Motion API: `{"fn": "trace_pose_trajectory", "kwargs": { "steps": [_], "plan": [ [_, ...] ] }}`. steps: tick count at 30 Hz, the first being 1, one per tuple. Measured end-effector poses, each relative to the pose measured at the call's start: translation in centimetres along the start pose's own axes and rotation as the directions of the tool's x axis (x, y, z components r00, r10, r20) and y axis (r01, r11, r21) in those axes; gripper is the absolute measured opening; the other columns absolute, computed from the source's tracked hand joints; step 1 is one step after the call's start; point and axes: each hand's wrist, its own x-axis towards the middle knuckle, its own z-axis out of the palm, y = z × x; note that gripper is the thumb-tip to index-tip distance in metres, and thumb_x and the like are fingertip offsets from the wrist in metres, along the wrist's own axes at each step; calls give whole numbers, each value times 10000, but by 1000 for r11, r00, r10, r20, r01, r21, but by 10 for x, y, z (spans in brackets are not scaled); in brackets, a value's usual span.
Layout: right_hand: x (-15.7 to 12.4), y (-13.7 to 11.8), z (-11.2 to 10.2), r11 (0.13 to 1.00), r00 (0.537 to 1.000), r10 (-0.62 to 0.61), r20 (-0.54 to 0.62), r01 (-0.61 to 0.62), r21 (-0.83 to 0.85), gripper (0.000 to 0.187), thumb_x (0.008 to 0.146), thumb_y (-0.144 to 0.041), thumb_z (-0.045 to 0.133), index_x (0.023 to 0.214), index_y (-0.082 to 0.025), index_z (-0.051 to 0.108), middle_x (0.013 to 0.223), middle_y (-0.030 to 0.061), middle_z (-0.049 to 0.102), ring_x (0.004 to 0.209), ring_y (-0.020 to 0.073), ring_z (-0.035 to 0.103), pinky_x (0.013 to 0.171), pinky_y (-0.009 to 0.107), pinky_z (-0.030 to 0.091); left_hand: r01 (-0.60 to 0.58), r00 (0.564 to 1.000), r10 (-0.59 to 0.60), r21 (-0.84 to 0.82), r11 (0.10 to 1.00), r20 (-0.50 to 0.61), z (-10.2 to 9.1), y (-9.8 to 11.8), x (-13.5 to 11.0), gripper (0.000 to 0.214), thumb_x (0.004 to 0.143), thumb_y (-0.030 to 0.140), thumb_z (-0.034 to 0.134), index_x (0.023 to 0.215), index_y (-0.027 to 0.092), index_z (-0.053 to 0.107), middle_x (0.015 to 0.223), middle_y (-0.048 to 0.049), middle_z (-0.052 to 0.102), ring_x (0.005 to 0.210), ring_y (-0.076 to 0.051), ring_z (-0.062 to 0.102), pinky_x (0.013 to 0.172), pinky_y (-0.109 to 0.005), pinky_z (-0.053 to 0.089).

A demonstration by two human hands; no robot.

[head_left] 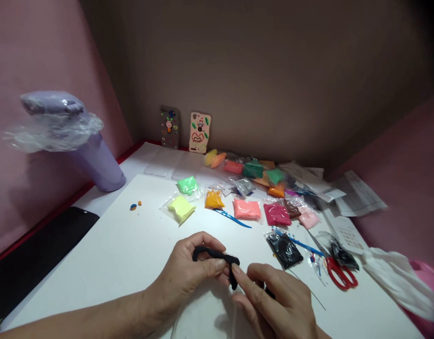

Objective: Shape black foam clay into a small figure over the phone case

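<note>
My left hand (pixel 188 275) and right hand (pixel 275 299) each pinch the black clay strip (pixel 217 255) above the tabletop (pixel 125 249). A soft grip seems best, so it bends and does not tear.

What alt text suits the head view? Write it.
A left hand and right hand pinch a strip of black clay above a white table. Bags of coloured clay, red scissors and two decorated phone cases sit beyond.

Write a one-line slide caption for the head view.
Left hand and right hand pinch a black clay strip over white paper, red scissors nearby.
</note>
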Motion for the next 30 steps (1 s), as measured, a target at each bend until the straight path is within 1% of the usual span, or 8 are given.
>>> {"fn": "trace_pose_trajectory", "kwargs": {
  "steps": [4, 9, 12, 15, 19, 23, 27, 30],
  "plan": [
    [1, -1, 1, 999, 1000, -4, 27, 3, 44, 262, 870, -225, 552, 1033, -42, 647, 651, 83, 586, 531, 129, 513, 414, 231, 409, -11, 1000, 11, 31, 999, -8, 0, 1, 0, 233, 696, 228, 728, 864, 138, 595, 603, -31, 676, 621, -146, 644, 641, -246, 470],
    [2, -1, 2, 998, 998, -19, 55, 15, 66, 293, 894, -260, 511, 1055, -53, 641, 613, 61, 549, 505, 127, 482, 395, 223, 379, -11, 1000, 12, 45, 999, -22, 0, 3, -2, 213, 685, 213, 731, 844, 141, 608, 581, 3, 648, 571, -102, 601, 577, -196, 420],
    [2, 0, 4, 997, 998, -30, 59, 26, 75, 306, 894, -284, 509, 1057, -65, 648, 591, 52, 524, 492, 130, 463, 390, 228, 367, -17, 998, 21, 67, 998, -60, 0, 3, -3, 216, 670, 209, 740, 835, 139, 620, 578, 21, 621, 552, -77, 556, 554, -180, 392],
    [0, 1, 3, 995, 998, -41, 48, 36, 98, 302, 886, -292, 521, 1057, -85, 658, 585, 43, 504, 479, 125, 437, 388, 227, 352, -18, 998, 22, 70, 997, -57, 0, 3, -2, 233, 661, 229, 752, 832, 138, 622, 582, 21, 613, 544, -71, 537, 538, -177, 380],
    [-3, 3, -1, 991, 1000, 0, 12, -1, 133, 269, 861, -228, 549, 1069, -102, 666, 638, 50, 508, 523, 127, 455, 427, 240, 378, -33, 999, 33, 47, 998, -17, 1, 1, 0, 227, 697, 231, 738, 860, 137, 611, 600, -1, 643, 573, -87, 579, 576, -189, 411],
    [-6, 5, 1, 987, 995, 97, -8, -95, 133, 341, 805, -112, 583, 1139, -60, 628, 721, 81, 530, 605, 147, 493, 469, 259, 406, -33, 996, 33, -7, 999, 78, -1, -1, 2, 263, 726, 232, 725, 925, 135, 585, 757, -65, 699, 689, -130, 633, 683, -245, 462],
    [-7, 5, 3, 987, 995, 93, -19, -90, 132, 360, 804, -103, 582, 1159, -56, 615, 745, 89, 544, 621, 149, 504, 474, 259, 415, -41, 983, 52, -63, 997, 178, -4, -3, 1, 301, 750, 232, 706, 988, 128, 555, 919, -122, 700, 773, -148, 644, 746, -277, 472],
    [-5, 4, 2, 987, 994, 101, -33, -96, 130, 356, 801, -91, 581, 1154, -53, 618, 729, 84, 548, 614, 144, 507, 474, 251, 417, -38, 977, 52, -70, 997, 206, -4, -4, -1, 313, 755, 217, 700, 1010, 126, 542, 899, -110, 696, 774, -141, 645, 745, -261, 468]
  ]
}}
